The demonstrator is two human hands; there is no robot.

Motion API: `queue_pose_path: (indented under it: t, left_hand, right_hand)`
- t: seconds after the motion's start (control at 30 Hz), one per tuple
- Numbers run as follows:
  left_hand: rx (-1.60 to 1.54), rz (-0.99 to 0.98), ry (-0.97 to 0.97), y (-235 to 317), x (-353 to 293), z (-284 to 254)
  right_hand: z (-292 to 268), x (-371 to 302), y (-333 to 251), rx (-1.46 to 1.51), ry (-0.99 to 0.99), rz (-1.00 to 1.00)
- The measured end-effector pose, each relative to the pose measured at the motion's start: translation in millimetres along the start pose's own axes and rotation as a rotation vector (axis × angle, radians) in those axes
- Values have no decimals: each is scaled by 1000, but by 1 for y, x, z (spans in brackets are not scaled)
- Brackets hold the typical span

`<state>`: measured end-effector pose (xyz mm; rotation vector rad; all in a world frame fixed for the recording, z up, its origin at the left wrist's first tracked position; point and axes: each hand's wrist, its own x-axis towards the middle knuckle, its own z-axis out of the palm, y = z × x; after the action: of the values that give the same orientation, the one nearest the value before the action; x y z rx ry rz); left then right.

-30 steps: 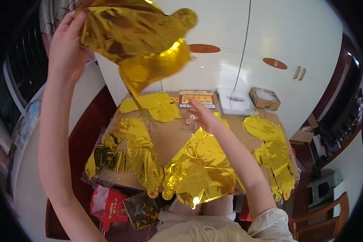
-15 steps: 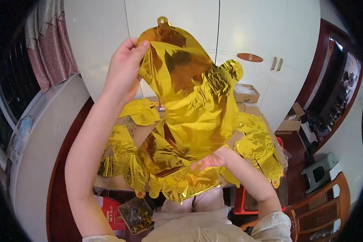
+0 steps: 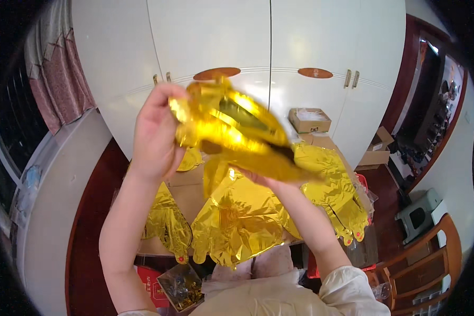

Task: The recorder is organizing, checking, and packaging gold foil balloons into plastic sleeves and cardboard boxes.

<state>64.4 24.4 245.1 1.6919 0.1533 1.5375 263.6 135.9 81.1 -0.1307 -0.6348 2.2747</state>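
A shiny gold foil balloon, flat and blurred by motion, is held up in the air over the table. At its left edge my left hand is closed, gripping the bunched foil. My right hand is under the lower side of the balloon; its fingers are mostly hidden by the foil, so its grip does not show. Below lies another flat gold foil balloon at the near table edge. More gold foil pieces spread to the left, and others to the right, some with small red dots on their tabs.
A cardboard-covered table stands before white cabinets. On its far right sits an open box with white contents. Below the near edge is a clear bin with gold scraps. A wooden chair and grey stool stand right.
The held balloon has come down and tipped from upright, spread toward me, to a foreshortened, folded look. My left hand has lowered; my right hand has risen beneath the foil.
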Motion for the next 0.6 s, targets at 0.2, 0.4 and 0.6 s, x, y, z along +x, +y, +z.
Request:
queue_pose_path:
  t: [0.2,0.4,0.6]
  left_hand:
    - [265,-163,81,-9,-75,-24]
    - [861,-341,-327,-29,-197,-39]
    - [1150,-289,-554,-90,-262,-33]
  right_hand:
    - [-6,33,-47,-726,91,-162]
    - [-48,-1,-33,-953,290,-127]
    - [-149,-17,-3,-1218,399,-37]
